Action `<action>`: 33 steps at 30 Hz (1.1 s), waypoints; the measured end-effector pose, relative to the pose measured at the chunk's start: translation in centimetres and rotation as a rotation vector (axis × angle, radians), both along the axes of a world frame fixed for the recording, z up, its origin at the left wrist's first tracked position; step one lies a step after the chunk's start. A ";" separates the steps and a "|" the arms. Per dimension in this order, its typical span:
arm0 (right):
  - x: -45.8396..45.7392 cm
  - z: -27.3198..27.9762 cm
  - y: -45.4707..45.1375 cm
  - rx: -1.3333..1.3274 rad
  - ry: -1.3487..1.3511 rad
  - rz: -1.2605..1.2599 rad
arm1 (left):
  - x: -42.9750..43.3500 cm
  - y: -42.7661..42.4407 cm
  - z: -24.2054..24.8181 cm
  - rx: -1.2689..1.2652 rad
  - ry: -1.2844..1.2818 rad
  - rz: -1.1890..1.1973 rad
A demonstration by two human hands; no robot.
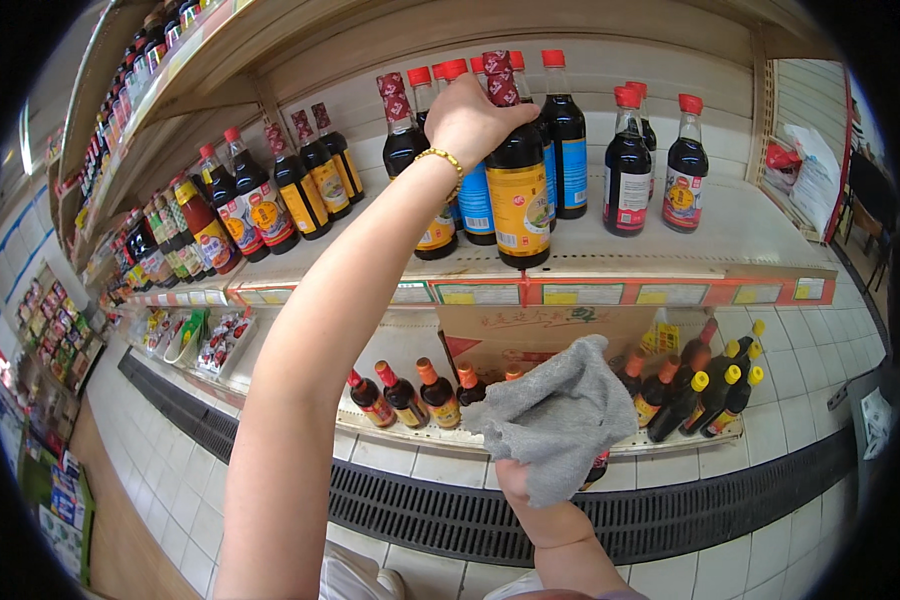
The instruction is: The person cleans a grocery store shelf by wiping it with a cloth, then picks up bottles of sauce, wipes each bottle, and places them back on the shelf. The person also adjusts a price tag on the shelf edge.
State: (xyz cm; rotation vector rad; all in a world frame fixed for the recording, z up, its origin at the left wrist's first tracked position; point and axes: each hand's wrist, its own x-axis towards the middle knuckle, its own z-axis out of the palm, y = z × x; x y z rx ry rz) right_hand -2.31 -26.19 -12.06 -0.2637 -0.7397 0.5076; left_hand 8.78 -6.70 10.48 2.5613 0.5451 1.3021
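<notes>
My left hand, with a beaded bracelet on the wrist, is at the neck of a dark sauce bottle with a yellow label near the shelf's front edge. Its thumb reaches across the patterned neck wrap; the other fingers are partly hidden behind the bottle. Blue-labelled bottles with red caps stand close behind. Lower down, in front of the bottom shelf, my right hand holds a grey cloth, which drapes over and hides most of the fingers.
Red-capped bottles stand to the right on the upper shelf, and more bottles line its left. The bottom shelf holds small bottles, a cardboard box and yellow-capped bottles. A black floor grate runs below.
</notes>
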 end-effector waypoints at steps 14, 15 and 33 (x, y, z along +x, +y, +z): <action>0.1 0.2 0.0 0.090 -0.073 0.017 | 0.1 -0.1 -0.1 0.017 0.015 0.045; 0.1 0.1 0.0 0.081 -0.087 0.016 | 0.1 -0.1 -0.1 0.014 0.010 0.043; 1.7 -1.5 0.5 0.258 0.313 -0.871 | -1.4 1.4 -2.0 0.175 -0.289 -0.037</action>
